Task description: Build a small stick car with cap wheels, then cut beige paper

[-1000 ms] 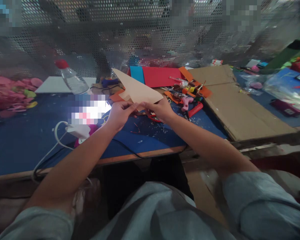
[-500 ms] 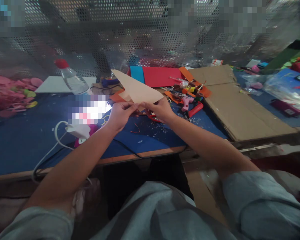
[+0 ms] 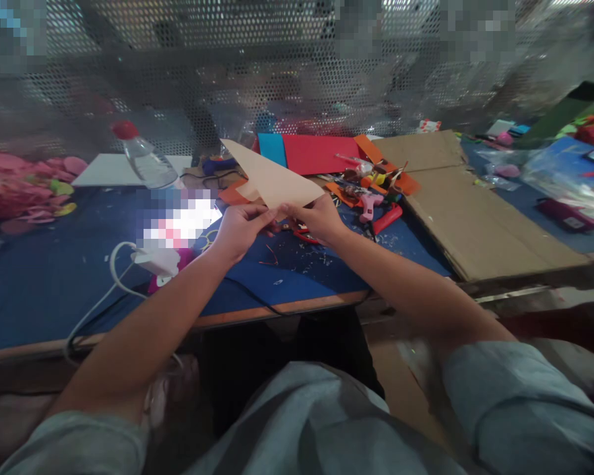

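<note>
A pale peach sheet [image 3: 284, 178], pointed at its upper left and looking like paper or thin foam, is held above the blue table. My left hand [image 3: 242, 231] pinches its lower edge between thumb and fingers. Right beside it, my right hand [image 3: 317, 218] grips the same edge, the two thumbs almost touching. A smaller peach flap [image 3: 248, 191] shows under the sheet's left side. Beneath my right hand lies something with red handles [image 3: 304, 235], mostly hidden. An orange piece [image 3: 231, 192] is just behind my left hand.
A pink glue gun [image 3: 370, 206] lies among orange scraps to the right, beside flat cardboard [image 3: 475, 211]. Red sheets [image 3: 321, 154] are behind. At left are a bottle [image 3: 148, 161], a lit phone [image 3: 193, 218], a white plug [image 3: 157, 259] with cable, and pink pieces [image 3: 24, 185].
Both hands keep their pinch on the peach sheet, almost unmoved. The view has shifted very slightly.
</note>
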Tool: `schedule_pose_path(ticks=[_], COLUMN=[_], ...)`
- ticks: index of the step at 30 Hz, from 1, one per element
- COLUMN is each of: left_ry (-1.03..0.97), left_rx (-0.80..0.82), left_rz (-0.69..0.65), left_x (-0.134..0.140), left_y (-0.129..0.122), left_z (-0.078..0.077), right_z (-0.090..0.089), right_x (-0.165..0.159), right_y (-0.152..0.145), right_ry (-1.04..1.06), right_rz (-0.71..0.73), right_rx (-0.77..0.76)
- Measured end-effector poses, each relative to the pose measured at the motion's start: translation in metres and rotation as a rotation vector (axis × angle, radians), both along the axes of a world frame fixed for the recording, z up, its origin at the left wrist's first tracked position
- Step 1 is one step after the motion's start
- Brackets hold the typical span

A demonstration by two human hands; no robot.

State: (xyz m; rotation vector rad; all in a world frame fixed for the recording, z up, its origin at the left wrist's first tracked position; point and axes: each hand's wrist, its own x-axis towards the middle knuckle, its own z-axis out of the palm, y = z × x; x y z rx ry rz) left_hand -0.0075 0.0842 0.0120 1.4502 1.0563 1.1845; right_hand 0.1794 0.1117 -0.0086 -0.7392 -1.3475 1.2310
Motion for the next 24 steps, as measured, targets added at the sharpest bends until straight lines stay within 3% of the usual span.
schedule_pose_path(ticks=[6, 24], left_ry=[0.131, 0.094], left_rx=[-0.054, -0.069], left_rz=[-0.051, -0.060], left_x=[0.0024, 0.0027], left_y=[-0.0055, -0.0050], left_z=[0.0056, 0.0047], right_z=[0.0000, 0.0008], right_x=[0.0002, -0.0004], right_y=[0.0001, -0.0022], right_ry=[-0.006, -0.049], right_rz=[-0.007, -0.010], right_rx=[0.005, -0.017])
